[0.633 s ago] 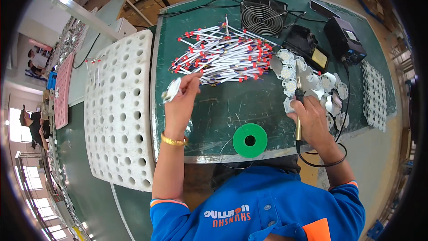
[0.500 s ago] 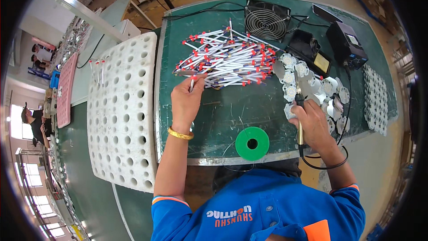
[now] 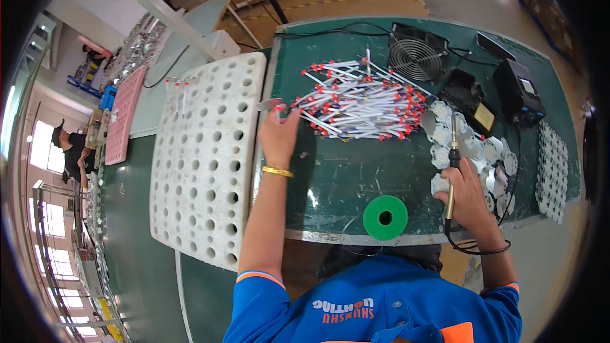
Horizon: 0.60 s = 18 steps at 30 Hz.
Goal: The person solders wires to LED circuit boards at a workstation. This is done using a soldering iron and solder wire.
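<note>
L hand (image 3: pixel 278 138) w/ disc (image 3: pixel 268 104) by tubes (image 3: pixel 363 103), R hand (image 3: pixel 470 198) w/ iron (image 3: pixel 454 160)

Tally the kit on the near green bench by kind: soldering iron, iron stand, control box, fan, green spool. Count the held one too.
Soldering iron: 1
Iron stand: 1
Control box: 1
Fan: 1
Green spool: 1
Total: 5

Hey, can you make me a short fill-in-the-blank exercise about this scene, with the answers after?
1. The person's right hand grips a slim gold-and-black ____.
2. The flat, round plastic spool is coloured ____.
3. Seen by the person, the white rectangular foam board lies to the ____ of the heaped thin white tubes.
4. Those tubes have bright ends coloured ____.

Missing words: soldering iron; green; left; red.
</note>
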Tool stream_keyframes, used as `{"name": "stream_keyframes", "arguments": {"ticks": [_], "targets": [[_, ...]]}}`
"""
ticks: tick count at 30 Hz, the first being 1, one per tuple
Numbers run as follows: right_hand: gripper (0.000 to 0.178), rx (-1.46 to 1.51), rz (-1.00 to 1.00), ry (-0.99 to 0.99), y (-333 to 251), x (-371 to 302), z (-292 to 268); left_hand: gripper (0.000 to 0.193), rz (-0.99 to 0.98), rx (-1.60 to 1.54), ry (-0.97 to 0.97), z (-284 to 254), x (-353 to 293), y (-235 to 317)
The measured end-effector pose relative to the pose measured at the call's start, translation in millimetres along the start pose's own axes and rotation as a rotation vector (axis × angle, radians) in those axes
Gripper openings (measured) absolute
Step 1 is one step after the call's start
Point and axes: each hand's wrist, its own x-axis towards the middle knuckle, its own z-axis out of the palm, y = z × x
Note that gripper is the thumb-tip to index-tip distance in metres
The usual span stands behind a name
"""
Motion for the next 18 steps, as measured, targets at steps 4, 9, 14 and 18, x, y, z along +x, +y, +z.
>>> {"name": "stream_keyframes", "arguments": {"ticks": [4, 9, 14, 18], "targets": [[0.043, 0.006, -0.079, 0.033, -7.0, 4.7, -1.7, 0.057, 0.083, 0.135, 0.004, 4.4, -6.3, 20.1], [0.031, -0.102, -0.172, 0.032, -14.0, 8.0, -8.5, 0.048, -0.048, -0.081, 0.044, 20.9, -1.2, 6.5], [0.013, -0.127, -0.197, -0.035, -14.3, 12.8, -13.7, 0.043, -0.009, 0.003, 0.047, 21.4, 2.3, 4.0], [0.014, -0.115, -0.211, 0.059, -16.9, 16.4, -14.3, 0.035, 0.065, 0.037, 0.059, 23.9, 1.4, 0.5]]}}
